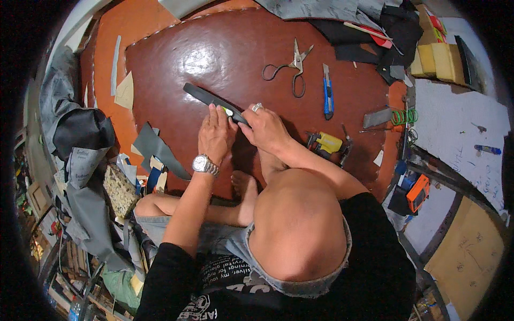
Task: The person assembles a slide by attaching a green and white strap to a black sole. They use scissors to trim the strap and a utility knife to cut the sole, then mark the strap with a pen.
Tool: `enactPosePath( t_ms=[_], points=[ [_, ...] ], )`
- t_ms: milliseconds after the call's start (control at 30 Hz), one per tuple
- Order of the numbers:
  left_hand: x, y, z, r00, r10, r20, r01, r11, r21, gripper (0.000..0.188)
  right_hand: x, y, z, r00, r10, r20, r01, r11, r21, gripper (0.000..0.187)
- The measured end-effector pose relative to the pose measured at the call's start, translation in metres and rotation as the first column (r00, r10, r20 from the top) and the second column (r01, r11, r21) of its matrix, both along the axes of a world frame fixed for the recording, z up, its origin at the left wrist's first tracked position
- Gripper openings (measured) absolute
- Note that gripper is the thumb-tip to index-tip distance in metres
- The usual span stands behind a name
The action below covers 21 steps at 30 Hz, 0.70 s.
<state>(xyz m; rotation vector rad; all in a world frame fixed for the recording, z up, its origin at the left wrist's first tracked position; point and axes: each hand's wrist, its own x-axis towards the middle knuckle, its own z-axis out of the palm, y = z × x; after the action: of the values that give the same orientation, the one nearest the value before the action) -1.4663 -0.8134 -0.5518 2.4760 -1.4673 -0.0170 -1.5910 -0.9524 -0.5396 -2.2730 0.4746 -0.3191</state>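
A long, dark flat strip (206, 97) with a rounded far end lies slantwise over the brown work surface in front of me. My left hand (216, 134), with a wristwatch on its wrist, has its fingertips pressed together on the strip's near half. Beside those fingertips shows a small pale green and white piece (229, 112), too small to name. My right hand (266, 127), wearing a ring, is closed with curled fingers at the strip's near end. Its palm side and whatever else sits in it are hidden.
Scissors (299, 67) lie partly open beyond my right hand, near a blue utility knife (328, 96). A yellow and black tool (327, 143) stands by my right forearm. Dark grey scraps (160, 147) lie at left; sponge blocks (441, 61) are at far right. My raised knee (300, 224) is close.
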Motion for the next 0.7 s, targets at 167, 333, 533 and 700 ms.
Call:
enactPosePath(
  t_ms=[167, 333, 533, 700],
  points=[
    [-0.001, -0.002, 0.001, 0.994, 0.018, -0.106, -0.031, 0.992, -0.12, 0.04, -0.002, 0.007, 0.0, 0.999, -0.034, -0.042, 0.033, 0.999, -0.014, 0.019],
    [0.003, -0.014, 0.0, 0.979, 0.029, -0.201, -0.057, 0.989, -0.135, 0.032, -0.007, 0.001, -0.006, 0.985, -0.161, -0.066, 0.163, 0.986, 0.02, 0.023],
    [0.008, -0.023, 0.004, 0.954, 0.041, -0.296, -0.093, 0.982, -0.164, 0.025, -0.007, -0.004, -0.013, 0.968, -0.252, -0.008, 0.252, 0.965, 0.077, 0.026],
    [0.01, -0.021, 0.011, 0.895, 0.117, -0.431, -0.191, 0.972, -0.134, 0.023, -0.009, -0.005, -0.013, 0.97, -0.241, 0.02, 0.238, 0.966, 0.101, 0.026]
  ],
)
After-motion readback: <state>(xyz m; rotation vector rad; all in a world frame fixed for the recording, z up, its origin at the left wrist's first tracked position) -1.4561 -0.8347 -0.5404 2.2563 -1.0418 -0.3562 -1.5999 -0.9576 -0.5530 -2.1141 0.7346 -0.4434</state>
